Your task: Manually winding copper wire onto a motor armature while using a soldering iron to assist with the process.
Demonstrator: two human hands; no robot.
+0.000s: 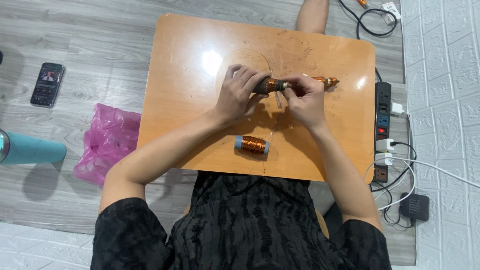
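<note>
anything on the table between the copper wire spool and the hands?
Head view: mostly bare tabletop between the copper wire spool and the hands; only a thin wire strand crosses it, rising toward the right hand.

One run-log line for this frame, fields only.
left hand: grips copper-wound coil | right hand: pinches coil end | copper wire spool: lying on small wooden table | second coil: behind right hand

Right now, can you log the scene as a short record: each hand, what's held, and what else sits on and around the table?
left hand: gripping the dark copper-wound motor rotor
right hand: fingers pinching the rotor's right end
table: orange wooden tabletop
spool: copper wire spool with blue ends, lying apart, near the table's front edge
second part: copper-wound shaft behind the right hand
floor left: pink plastic bag, black phone, teal bottle
floor right: black power strip
</note>
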